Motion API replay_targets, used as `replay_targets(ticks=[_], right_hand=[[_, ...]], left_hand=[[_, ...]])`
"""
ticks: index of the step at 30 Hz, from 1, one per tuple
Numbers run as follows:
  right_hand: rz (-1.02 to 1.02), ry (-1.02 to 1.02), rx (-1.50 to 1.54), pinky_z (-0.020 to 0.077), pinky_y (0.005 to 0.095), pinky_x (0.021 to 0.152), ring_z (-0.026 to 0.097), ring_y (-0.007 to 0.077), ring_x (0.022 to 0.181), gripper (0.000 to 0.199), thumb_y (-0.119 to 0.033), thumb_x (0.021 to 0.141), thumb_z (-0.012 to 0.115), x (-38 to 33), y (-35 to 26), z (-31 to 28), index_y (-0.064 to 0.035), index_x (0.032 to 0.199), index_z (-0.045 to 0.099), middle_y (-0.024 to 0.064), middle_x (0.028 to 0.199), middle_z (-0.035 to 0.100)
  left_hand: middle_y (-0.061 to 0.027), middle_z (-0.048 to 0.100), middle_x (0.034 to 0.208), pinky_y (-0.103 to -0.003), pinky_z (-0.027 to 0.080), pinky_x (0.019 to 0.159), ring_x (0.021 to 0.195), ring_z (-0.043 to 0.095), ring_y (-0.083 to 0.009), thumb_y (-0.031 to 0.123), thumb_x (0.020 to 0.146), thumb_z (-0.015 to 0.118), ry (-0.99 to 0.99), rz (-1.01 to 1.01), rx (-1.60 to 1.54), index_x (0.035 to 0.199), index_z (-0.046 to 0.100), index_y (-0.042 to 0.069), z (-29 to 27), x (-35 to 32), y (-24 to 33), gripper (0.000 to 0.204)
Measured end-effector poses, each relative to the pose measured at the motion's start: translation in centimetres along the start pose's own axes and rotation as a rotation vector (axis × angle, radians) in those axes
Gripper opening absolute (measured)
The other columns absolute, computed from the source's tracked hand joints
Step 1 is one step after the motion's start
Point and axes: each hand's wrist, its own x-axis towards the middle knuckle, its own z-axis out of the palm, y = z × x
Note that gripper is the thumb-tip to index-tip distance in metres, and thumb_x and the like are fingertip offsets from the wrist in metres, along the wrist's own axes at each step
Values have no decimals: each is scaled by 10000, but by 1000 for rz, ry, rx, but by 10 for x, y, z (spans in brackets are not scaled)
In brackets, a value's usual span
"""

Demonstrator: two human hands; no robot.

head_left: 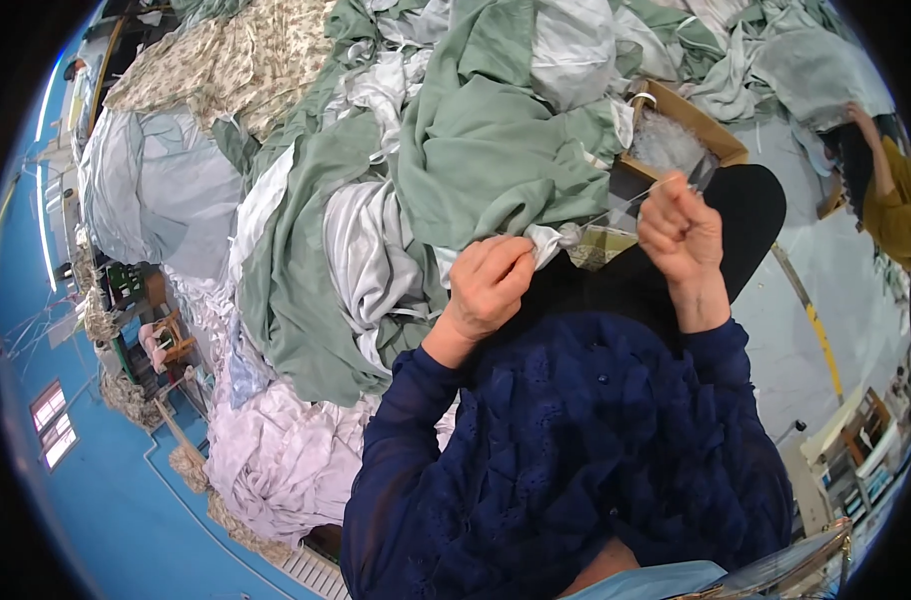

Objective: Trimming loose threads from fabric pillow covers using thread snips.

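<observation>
My left hand [488, 285] is closed, thumb against fingers, on the white edge of a piece of fabric [545, 243] over my lap. Green cloth [501, 150] spreads out just beyond it. To the right, my right hand [682, 228] is raised above my thigh with its fingers pinched together. A thin pale thread [616, 209] runs taut from the fabric edge up to these fingers. Whether a needle is between them is too small to tell. A small rounded pale item [569, 236] sits beside the fabric edge; I cannot make out its kind.
A cardboard box [718, 132] holding clear plastic stands past my right hand. Heaps of floral cloth [226, 65], pale blue cloth [161, 190] and pink cloth [286, 450] lie left of me. At the far right, another person in a mustard top [893, 205] handles pale fabric.
</observation>
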Motion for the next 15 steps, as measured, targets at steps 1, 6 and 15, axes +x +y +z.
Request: replay_targets(ticks=[1,6,15], right_hand=[[-28,-9,27,251,204,377,288,66,482,134,-127,913,631,1,-6,1,-62,880,519,-40,598,316],[-232,-50,126,238,221,369,281,71,480,98,-118,947,566,0,-32,15,-44,885,550,-41,583,286],[-458,9,-32,219,232,411,269,74,480,120,-111,977,512,11,-100,3,-12,913,538,-35,581,277]], left_hand=[[-100,639,914,-340,497,611,785,644,-270,-14,650,618,10,40,32,865,633,7,0,2,-1,217],[-102,647,961,-344,517,663,843,653,-273,-1,678,615,-57,7,22,843,612,8,3,3,-4,165],[-137,644,980,-380,527,737,880,642,-322,-68,730,623,-40,-218,-38,891,594,-7,4,-28,-12,175]])
